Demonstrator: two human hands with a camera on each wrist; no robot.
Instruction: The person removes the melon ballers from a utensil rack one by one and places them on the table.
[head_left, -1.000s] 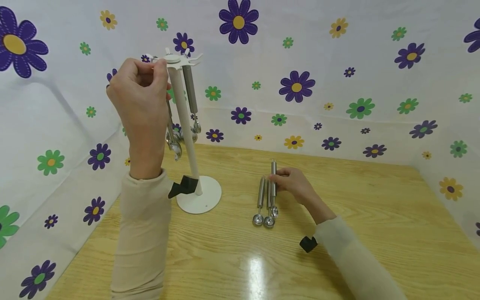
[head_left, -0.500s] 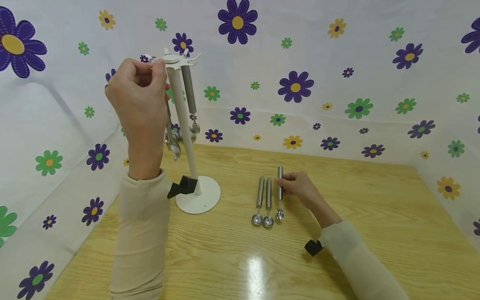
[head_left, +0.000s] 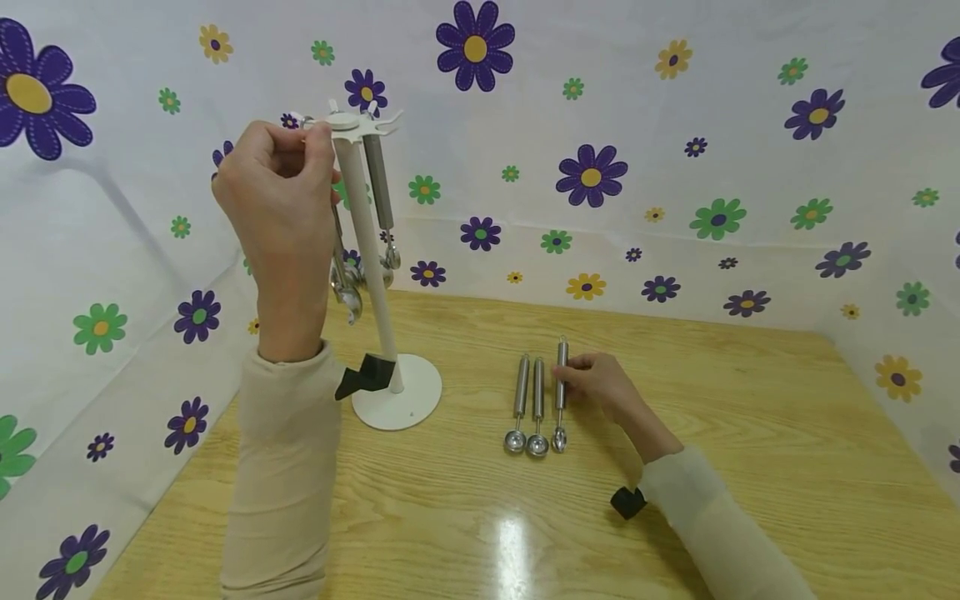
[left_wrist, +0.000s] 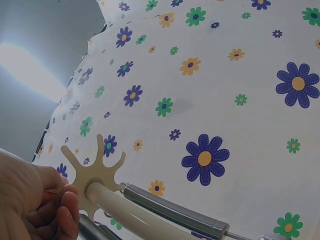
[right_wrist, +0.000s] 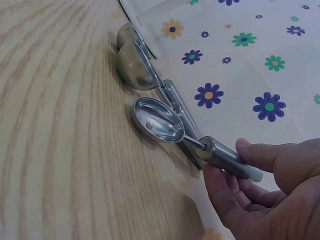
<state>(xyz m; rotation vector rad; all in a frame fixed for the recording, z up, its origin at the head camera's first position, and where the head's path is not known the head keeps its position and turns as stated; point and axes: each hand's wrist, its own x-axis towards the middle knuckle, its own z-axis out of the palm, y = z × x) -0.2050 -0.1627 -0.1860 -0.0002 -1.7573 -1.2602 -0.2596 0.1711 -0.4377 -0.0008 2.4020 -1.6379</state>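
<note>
The oval scoop [head_left: 561, 398] was held by its handle between thumb and fingers of the right hand [head_left: 602, 383], the gap closed down to handle thickness. Location: low at the surface [head_left: 450, 500], right of the two round scoops [head_left: 538, 402] and apart from them. Whether its bowl touched the wood couldn't be told. Its bowl end was pointed toward the person, roughly in line with the pair. The round scoops were laid just beside each other, bowls likewise nearer the person, not gripped.

Farther left, the stand [head_left: 371, 254] was set on its round base [head_left: 401, 408]. Several utensils [head_left: 378, 183] were hung from its hooks; the exact count was blocked by the left hand [head_left: 277, 187]. That hand was raised to the stand's top, thumb and fingertips brought together at the edge; a pinch there was judged, contact partly covered. Behind it all, a flowered cloth [head_left: 750, 175] was hung.

Step in hand, as judged: the oval scoop being positioned beside the pair. Pick-up or set-down couldn't be decided. For a set-down, the handle would need to be lined up and the fingers eased off without the pair being nudged; for a lift, a firm grip would be needed.
</note>
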